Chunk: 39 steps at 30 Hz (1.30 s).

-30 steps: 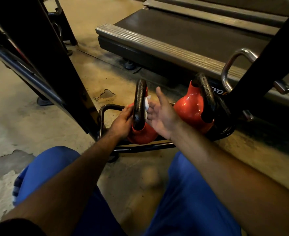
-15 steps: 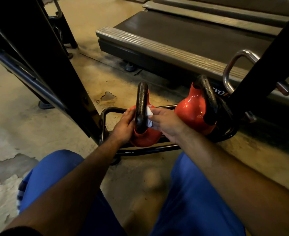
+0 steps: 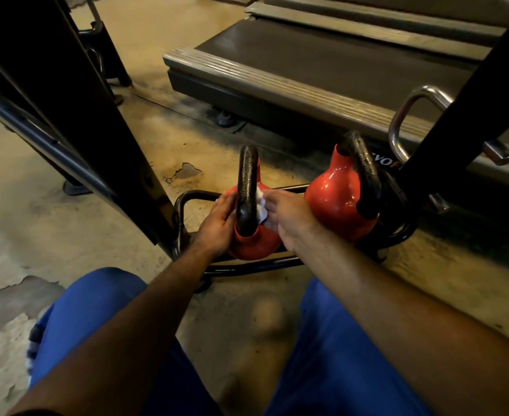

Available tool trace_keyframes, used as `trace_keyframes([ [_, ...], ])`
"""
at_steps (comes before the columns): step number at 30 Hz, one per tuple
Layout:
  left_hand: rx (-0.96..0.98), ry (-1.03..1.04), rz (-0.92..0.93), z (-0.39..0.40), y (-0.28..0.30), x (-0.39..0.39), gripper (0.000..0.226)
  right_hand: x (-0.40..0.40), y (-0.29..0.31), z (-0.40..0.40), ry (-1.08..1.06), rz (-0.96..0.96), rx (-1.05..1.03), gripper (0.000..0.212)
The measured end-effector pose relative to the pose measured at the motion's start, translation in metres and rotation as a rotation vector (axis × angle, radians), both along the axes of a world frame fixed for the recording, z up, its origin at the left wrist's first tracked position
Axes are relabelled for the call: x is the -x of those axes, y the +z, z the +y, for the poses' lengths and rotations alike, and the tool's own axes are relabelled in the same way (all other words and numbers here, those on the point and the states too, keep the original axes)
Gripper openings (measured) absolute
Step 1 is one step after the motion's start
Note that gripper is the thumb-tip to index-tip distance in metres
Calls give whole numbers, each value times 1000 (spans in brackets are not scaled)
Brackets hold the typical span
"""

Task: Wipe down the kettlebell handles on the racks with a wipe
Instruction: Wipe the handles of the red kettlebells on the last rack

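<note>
**Q:** Red and black: which parts of the near kettlebell (image 3: 254, 241) are which?

**A:** Red is the body; black, with a rough finish, is the handle (image 3: 247, 187), which stands upright as a loop. This kettlebell sits at the left end of a low rack (image 3: 247, 267) of black tube on the floor (image 3: 145, 151). A second kettlebell (image 3: 338, 202), also red with a black handle, sits at the right end of the rack, apart from the first.

**Q:** Where is the wipe (image 3: 261, 205)?

**A:** White and crumpled, it lies against the right side of the near handle, low on the loop, just above the red body. The right hand (image 3: 289, 216) covers most of it.

**Q:** How do the hands stand?

**A:** They are close together, one on each side of the handle. The left hand (image 3: 220, 222) lies on the left shoulder of the body with its fingers fairly straight, beside the handle. The right hand presses the wipe to the handle; whether its fingers curl round the wipe cannot be told, since the back of the hand faces the camera.

**Q:** What surrounds the rack?

**A:** A black upright post (image 3: 76, 115) rises at the left end and another at the right. Beyond the far edge lies a treadmill deck (image 3: 322, 55) with ribbed side rails. Blue trousers (image 3: 337, 355) fill the foreground, and the worn floor shows patches of flaked coating.
</note>
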<state>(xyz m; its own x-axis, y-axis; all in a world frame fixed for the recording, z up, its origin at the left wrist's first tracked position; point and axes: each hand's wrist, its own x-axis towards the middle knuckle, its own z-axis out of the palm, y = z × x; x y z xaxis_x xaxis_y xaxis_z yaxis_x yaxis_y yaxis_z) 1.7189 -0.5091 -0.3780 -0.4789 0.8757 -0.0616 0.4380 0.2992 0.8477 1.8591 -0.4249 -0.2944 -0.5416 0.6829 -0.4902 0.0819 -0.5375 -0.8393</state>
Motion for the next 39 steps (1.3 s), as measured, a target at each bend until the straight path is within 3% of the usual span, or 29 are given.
trace_keyframes([
  [2,5,13,4,-1,0,-1,50,-7,13,3,115,85,108,35],
  [6,-17,19,-1,-2,1,-4,51,-13,31,11,251,306,257,102],
  [8,-39,25,-21,-3,6,-8,50,-7,31,15,264,318,236,124],
  [12,-27,58,-19,-5,18,-19,50,-20,25,12,398,168,123,105],
  [16,-30,52,-64,-5,15,-17,48,-20,33,23,519,-1,10,106],
  [20,-59,63,-64,-3,6,-13,48,-4,25,23,326,146,222,116],
  [25,-42,47,-65,-6,4,-15,49,-16,9,17,433,97,78,109],
  [28,-40,46,-63,-5,2,-13,47,-13,15,25,426,90,124,109],
  [32,-88,55,-104,-2,2,-9,44,-1,22,29,167,296,330,99],
  [39,-82,64,-101,-2,-9,-6,44,9,26,36,164,467,408,106],
])
